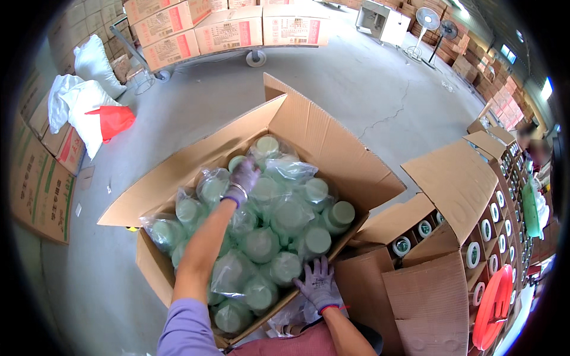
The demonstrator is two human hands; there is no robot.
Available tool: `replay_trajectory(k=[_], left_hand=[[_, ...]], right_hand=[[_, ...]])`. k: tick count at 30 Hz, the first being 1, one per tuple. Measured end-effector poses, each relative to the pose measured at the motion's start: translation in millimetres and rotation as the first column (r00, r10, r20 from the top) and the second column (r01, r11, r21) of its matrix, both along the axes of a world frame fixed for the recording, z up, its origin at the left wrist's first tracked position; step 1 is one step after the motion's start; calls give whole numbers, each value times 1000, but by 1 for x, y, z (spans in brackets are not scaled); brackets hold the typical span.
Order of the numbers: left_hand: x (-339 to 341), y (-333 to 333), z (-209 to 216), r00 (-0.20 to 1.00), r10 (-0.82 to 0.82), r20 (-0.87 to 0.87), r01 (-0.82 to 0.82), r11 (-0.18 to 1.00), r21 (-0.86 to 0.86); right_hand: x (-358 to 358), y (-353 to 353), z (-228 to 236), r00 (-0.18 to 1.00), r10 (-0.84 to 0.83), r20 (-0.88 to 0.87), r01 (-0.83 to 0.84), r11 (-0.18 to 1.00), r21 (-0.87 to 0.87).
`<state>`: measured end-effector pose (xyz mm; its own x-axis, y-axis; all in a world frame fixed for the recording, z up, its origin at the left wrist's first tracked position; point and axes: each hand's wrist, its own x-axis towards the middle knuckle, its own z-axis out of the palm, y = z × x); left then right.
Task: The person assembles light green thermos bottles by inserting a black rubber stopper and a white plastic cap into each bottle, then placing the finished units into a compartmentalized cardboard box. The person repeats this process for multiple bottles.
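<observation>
A large cardboard box (332, 130) stands in front of me with its flaps spread. Pale green cups or jars (260, 244) fill it, bottoms up, several of them wrapped in clear plastic bags (230, 274). My left hand (242, 179), in a grey-purple glove, reaches over the far part of the pile. It is beside a green cup (236, 162); its fingers are smeared by motion, so any grip is unclear. My right hand (319, 283), gloved the same way, lies with fingers spread at the near right edge of the box, next to the cups.
To the right, open cartons with dividers (469, 279) hold rows of white-rimmed jars, with a red round plastic thing (494, 308) on top. A cart (255, 57) of stacked cartons stands ahead. White sacks (83, 107) and cartons (41, 178) line the left. Fans (427, 19) stand far right.
</observation>
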<state>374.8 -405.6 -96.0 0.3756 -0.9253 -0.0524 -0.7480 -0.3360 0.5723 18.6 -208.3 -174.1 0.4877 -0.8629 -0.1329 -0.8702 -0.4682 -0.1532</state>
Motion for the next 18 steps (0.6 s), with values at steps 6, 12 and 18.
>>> replay_trajectory(k=[6,12,18], left_hand=[[36,-42,-100,891,343,298,-378,923,70],[35,-37,-85,855,515,-56,-518,844,-138],[5,5,49,788,94,-608,-325,903,-281]], right_hand=[[6,0,10,1000,-18,-9,19,998,63],[5,1,0,1000,-30,5,30,997,77],[3,-4,-5,999,27,-44,-23,996,85]])
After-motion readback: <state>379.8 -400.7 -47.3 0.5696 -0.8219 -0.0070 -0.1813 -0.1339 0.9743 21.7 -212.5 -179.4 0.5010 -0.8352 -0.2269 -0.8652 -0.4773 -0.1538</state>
